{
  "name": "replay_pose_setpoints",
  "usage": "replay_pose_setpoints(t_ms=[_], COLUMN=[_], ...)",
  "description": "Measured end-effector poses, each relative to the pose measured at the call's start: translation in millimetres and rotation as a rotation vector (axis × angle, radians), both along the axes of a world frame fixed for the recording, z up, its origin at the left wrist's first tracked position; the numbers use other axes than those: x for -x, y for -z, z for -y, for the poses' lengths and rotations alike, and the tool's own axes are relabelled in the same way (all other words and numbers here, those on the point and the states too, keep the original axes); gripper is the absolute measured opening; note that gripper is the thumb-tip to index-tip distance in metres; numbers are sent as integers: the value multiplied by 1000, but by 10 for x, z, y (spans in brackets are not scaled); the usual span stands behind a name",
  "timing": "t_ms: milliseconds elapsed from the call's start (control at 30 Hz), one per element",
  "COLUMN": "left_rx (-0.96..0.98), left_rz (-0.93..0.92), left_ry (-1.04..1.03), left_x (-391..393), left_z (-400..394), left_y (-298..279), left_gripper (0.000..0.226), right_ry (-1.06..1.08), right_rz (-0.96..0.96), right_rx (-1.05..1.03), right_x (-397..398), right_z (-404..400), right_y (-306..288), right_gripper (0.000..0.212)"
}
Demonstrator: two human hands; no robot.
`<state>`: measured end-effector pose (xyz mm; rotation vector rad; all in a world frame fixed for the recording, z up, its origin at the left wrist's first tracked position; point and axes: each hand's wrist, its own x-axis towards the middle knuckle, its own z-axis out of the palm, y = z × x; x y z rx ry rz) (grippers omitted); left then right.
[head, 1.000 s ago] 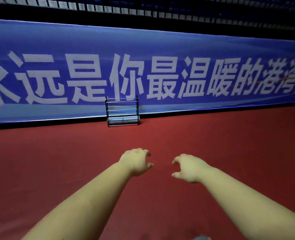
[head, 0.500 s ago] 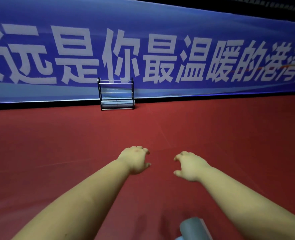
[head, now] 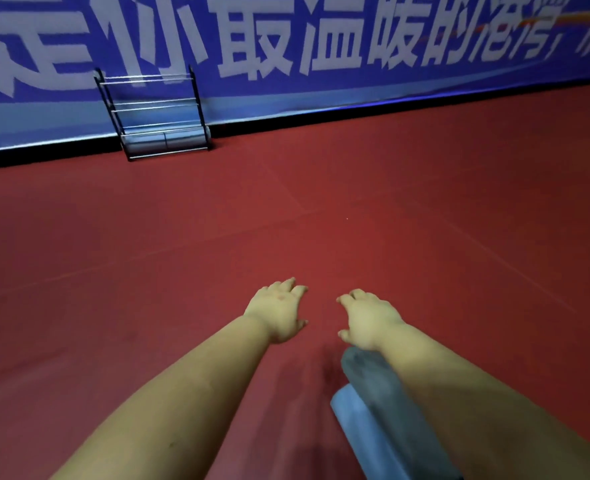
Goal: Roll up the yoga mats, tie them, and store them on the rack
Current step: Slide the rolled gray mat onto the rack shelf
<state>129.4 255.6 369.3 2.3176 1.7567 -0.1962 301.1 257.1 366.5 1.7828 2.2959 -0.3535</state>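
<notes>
head | rolled mat (head: 380, 407) under right hand (head: 369, 320) | both hands loose, empty

Red floor (head: 286, 209), blue banner (head: 355, 88) lettered white, seemingly grey-blue mat (head: 373, 410).

Rack (head: 155, 112) far ahead on the floor (head: 355, 209), against the banner (head: 321, 46), rolled mat (head: 165, 140) on the rack's lowest tier, both hands (head: 279, 311) well nearer than the rack, another rolled mat (head: 373, 410) below the right forearm, nearest of all

floor (head: 321, 209) to rack (head: 155, 116): open | obstacle: rolled mat (head: 383, 410), seemingly under right forearm
</notes>
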Motion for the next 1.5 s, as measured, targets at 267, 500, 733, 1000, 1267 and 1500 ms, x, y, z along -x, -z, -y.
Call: replay_pose_setpoints(t_ms=[267,500,733,1000,1267,1500], left_rx=[53,120,108,148,113,-62], left_rz=[6,-29,-141,-242,-345,-256], left_ry=[187,398,805,951,973,971], left_x=[-786,-1357,-2358,-2981,-3065,-2948], left_z=[-70,13,329,602,566,559], left_y=[1295,1865,2242,2569,2679,2566], left_gripper=[68,90,115,138,138,123], right_ry=[101,277,606,726,743,699], right_rz=[27,-60,-100,-128,-3,72], right_rx=[97,79,179,171,275,163], right_x=[-591,-1097,-1950,-2405,-2473,-2437], right_z=[173,556,1408,1990,2046,1996], right_y=[1350,1885,2309,2569,2615,2480], right_gripper=[57,77,118,141,148,124])
